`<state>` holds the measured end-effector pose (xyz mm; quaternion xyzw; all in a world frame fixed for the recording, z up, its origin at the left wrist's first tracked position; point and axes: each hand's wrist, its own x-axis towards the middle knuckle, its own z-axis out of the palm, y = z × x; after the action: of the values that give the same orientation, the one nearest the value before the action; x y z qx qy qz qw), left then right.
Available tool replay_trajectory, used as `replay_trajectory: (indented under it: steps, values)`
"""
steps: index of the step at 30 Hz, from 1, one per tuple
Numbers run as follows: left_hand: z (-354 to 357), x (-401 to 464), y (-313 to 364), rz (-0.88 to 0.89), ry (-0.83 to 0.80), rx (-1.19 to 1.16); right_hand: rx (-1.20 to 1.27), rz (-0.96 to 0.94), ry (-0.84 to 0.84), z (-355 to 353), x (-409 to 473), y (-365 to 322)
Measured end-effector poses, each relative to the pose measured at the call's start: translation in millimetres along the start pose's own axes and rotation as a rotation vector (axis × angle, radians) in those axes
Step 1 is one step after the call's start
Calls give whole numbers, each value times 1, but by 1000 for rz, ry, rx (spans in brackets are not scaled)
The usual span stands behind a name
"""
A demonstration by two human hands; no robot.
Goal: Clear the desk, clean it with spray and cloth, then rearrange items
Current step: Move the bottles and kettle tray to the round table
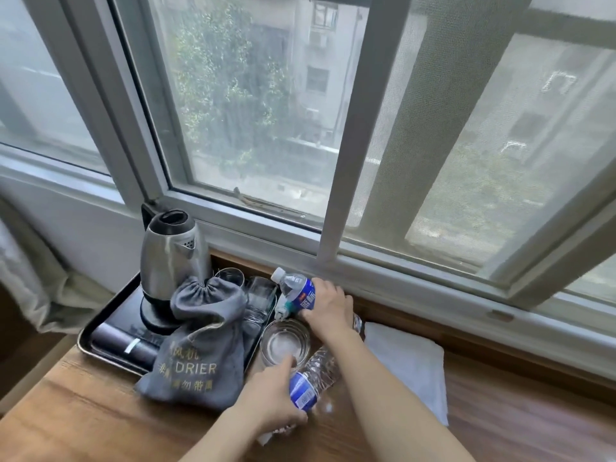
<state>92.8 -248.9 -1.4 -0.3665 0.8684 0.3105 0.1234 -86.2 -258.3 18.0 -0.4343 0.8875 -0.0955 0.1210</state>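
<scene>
Brown wood-grain counter (83, 415). Black tray (87, 331) under a silver kettle (168, 261) with black lid and base. Grey drawstring bag (196, 355) with gold lettering. Two clear bottles, each with a blue label: far bottle (295, 288) white-capped, near bottle (311, 381) ribbed. Clear glass bowl (285, 341). White cloth (410, 365), possibly a folded towel. Pale grey window frame (336, 168).

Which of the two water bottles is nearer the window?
The water bottle in the right hand, its white cap pointing toward the kettle. The other bottle, gripped by the left hand, lies nearer the person beside the glass ashtray.
</scene>
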Motion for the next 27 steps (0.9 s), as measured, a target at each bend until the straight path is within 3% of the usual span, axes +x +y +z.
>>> replay_trajectory:
  steps: [5, 9, 19, 27]
  values:
    - [-25, 1, 14, 13, 53, 72, 53, -19, 61, -5, -7, 15]
    - [-45, 8, 29, 60, 144, 104, 267, 36, 181, -14, -20, 39]
    - [-82, 26, 91, 344, 358, 58, 674, 190, 424, -51, -64, 80]
    - [-57, 31, 98, 450, 407, -350, 718, 216, 399, -54, -91, 104]
